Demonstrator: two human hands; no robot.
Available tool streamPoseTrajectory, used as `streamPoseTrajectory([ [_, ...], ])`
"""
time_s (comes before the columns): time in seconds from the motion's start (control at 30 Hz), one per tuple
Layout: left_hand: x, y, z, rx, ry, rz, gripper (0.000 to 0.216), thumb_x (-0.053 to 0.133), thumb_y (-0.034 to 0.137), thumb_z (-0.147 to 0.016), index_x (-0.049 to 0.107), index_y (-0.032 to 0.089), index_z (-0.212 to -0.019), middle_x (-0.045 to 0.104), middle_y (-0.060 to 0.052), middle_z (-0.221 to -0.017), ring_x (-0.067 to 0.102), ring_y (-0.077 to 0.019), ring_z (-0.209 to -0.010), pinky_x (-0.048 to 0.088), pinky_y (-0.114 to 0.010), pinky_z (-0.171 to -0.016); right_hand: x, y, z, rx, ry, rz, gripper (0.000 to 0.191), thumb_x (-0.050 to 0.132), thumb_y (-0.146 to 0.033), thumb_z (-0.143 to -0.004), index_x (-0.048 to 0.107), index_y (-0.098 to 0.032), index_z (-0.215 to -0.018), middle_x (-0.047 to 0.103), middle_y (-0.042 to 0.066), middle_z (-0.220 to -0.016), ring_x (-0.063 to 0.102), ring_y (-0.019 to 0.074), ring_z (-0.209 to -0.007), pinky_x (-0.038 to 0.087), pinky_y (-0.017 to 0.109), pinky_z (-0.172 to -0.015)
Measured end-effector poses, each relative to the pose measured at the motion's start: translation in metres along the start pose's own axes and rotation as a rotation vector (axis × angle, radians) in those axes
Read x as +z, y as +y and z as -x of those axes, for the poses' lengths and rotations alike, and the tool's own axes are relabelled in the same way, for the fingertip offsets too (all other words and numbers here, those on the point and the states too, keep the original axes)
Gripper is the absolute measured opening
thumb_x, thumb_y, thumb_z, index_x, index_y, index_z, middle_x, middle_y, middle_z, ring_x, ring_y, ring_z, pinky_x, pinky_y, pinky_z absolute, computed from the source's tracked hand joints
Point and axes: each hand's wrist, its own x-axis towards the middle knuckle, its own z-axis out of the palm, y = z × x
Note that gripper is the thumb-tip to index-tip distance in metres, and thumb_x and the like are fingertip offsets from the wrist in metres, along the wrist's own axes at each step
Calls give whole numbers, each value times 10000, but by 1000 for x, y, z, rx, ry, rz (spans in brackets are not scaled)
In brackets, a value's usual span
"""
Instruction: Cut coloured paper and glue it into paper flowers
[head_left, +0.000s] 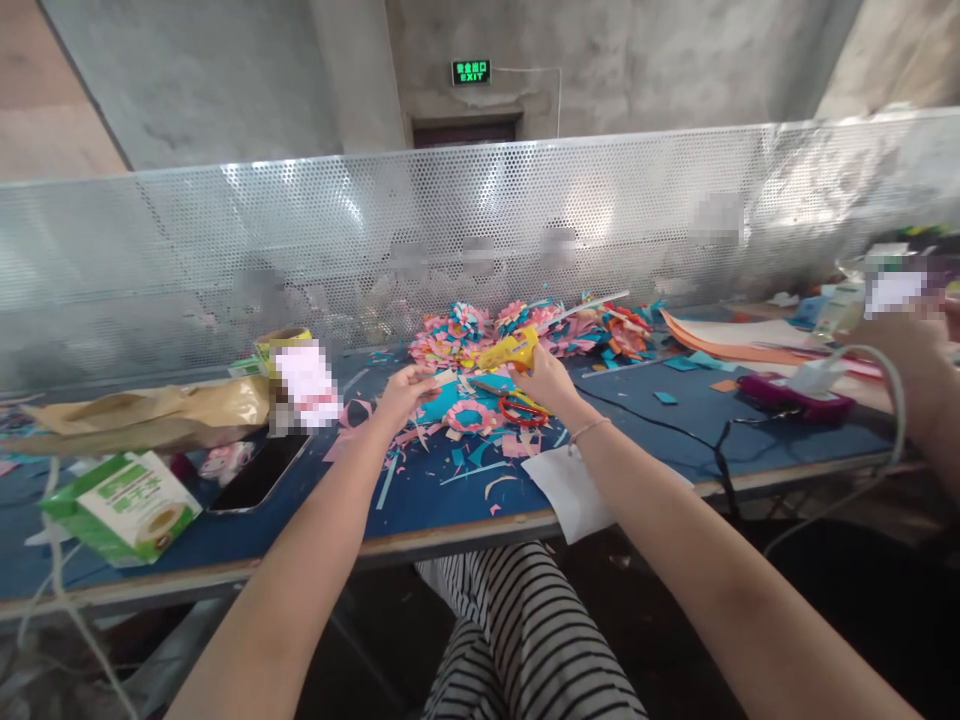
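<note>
Yellow plastic marks the glue gun (pixel 508 350) at the centre of the frame, gripped by the right hand (pixel 546 380), its front end turned toward the left hand (pixel 405 393), which seems to pinch a small pale paper piece (pixel 447 378) just left of centre. With tip and hand so near, a slip could burn, if the tip is hot. The black cord (pixel 649 410), trailing toward the right of the frame, might snag and jerk the gun. Loose scraps (pixel 469 457) and red-handled scissors (pixel 525 408) crowding the bench (pixel 439 510) just below could catch stray glue
</note>
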Motion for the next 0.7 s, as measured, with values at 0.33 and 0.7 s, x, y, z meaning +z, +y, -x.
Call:
streamPoseTrajectory([
  [0.33,3,-5,-1,-30,-70,-9,302,757,208,-588,586,146,-829,635,-15,-652,632,-142,-583,519,-314,-655,8,2,-2,-94,-36,65,293,510,-259,-772,510,-145,-1041,590,115,-1050,562,224,-973,443,323,-808],
  [0.7,3,-4,0,-44,-92,4,283,739,187,-592,582,144,-825,630,-13,-661,637,-151,-599,511,-326,-678,6,1,-4,-92,-44,95,251,510,-221,-780,522,-145,-1019,586,116,-1055,550,225,-983,435,322,-801],
])
